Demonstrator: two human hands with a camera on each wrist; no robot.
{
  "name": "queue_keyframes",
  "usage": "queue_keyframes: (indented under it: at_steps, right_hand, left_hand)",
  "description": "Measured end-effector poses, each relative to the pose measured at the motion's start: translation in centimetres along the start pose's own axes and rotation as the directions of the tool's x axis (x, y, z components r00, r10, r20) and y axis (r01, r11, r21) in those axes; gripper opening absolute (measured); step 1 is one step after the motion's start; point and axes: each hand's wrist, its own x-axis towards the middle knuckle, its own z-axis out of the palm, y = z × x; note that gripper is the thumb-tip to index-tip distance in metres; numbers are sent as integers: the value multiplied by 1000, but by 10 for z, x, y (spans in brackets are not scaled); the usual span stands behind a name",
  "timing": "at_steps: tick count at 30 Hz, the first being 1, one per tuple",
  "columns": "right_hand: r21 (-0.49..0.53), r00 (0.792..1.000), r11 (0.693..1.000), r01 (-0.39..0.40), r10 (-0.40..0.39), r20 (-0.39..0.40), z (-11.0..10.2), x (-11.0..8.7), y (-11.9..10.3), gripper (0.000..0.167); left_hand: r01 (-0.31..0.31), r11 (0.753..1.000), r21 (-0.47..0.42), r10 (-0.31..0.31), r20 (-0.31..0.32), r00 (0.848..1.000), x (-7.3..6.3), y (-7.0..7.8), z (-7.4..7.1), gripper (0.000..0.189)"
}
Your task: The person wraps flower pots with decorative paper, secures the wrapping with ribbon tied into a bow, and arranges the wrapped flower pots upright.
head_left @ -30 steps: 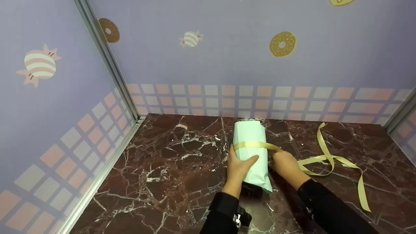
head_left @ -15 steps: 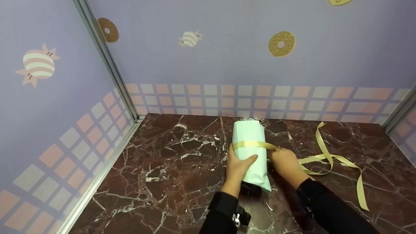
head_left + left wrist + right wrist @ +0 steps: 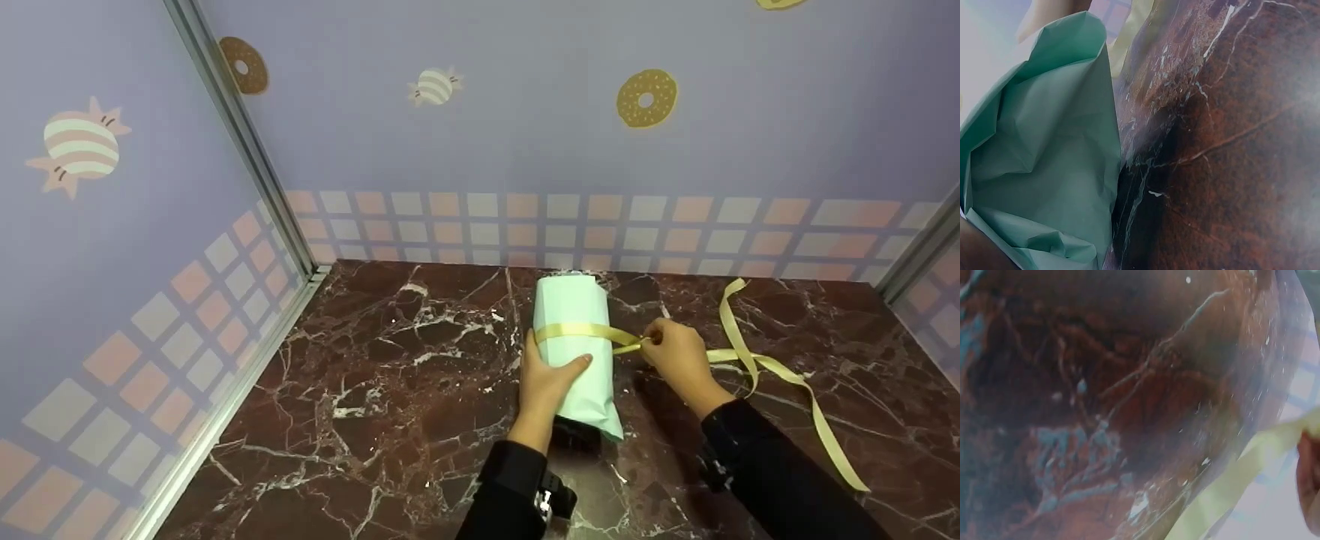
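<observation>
A parcel wrapped in pale mint-green paper stands on the marble surface, its folded end showing large in the left wrist view. My left hand grips it round the left side, thumb across the front face. A yellow ribbon circles the parcel about a third of the way down. To the right of the parcel my right hand pinches the ribbon's two strands together, drawing them out from the parcel's side. The ribbon's long tail trails over the surface beyond that hand.
The dark red marble tabletop runs back to a lilac wall printed with sweets and doughnuts. A side wall with a metal corner strip closes off the left. Small white specks lie scattered on the marble.
My right hand has shifted right and slightly up, away from the parcel, pulling the ribbon strands outward. The trailing tail has moved a little. My left hand keeps its hold.
</observation>
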Motion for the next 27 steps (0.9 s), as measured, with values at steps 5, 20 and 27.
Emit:
queue_keyframes:
  at_steps: [5,20,27]
  right_hand:
    - [87,988,995,45,-57,145,-5,1,4,13]
    - [365,914,925,-107,-53,402,-15,-2,-4,15]
    - [461,876,863,-206,-47,480,-15,-7,-1,19]
  left_hand:
    - [-14,1000,4,14,-9,1000,-1,2,-1,107]
    - [-14,1000,5,14,-10,1000,-1,2,-1,107]
    - [-12,1000,5,12,-11,1000,-2,2,0,106]
